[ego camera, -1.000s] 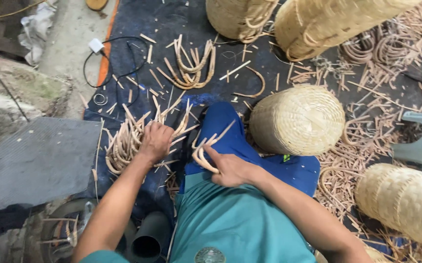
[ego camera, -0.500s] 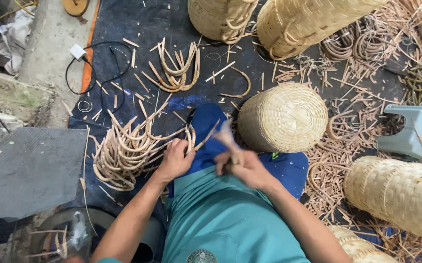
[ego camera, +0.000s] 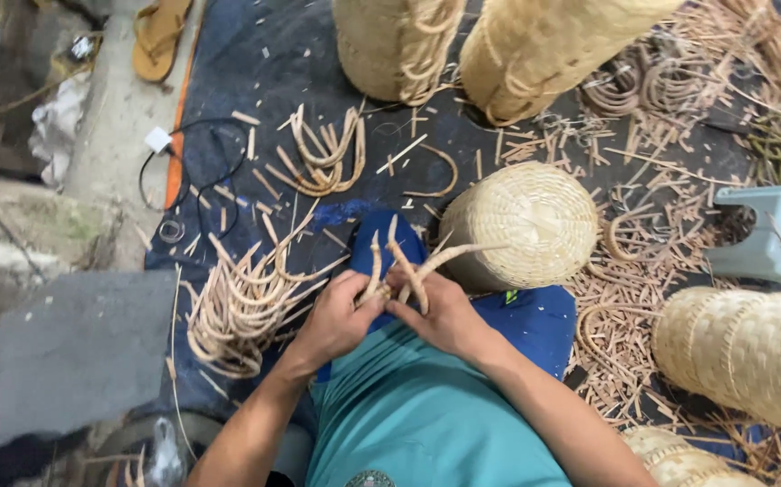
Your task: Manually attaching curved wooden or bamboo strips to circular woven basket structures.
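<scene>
My left hand (ego camera: pixel 334 317) and my right hand (ego camera: pixel 441 313) meet over my lap, both closed on a small bundle of curved rattan pieces (ego camera: pixel 406 261) whose ends fan upward. To the left of my left hand lies a large pile of curved rattan pieces (ego camera: pixel 242 307) on the dark mat. A round woven basket (ego camera: pixel 521 224) sits upside down just beyond my right hand. My teal shirt (ego camera: pixel 408 415) and blue trousers fill the lower middle.
Two tall woven baskets (ego camera: pixel 489 45) stand at the top. Another woven basket (ego camera: pixel 751 356) lies at the right, beside a grey plastic stool (ego camera: pixel 773 236). More bent rattan pieces (ego camera: pixel 323 158), offcuts, a black cable with a white plug (ego camera: pixel 174 153) and a sandal (ego camera: pixel 158 36) lie around.
My left hand left the pile at the left and came to the middle. Both hands now grip the rattan bundle together, raised in front of me.
</scene>
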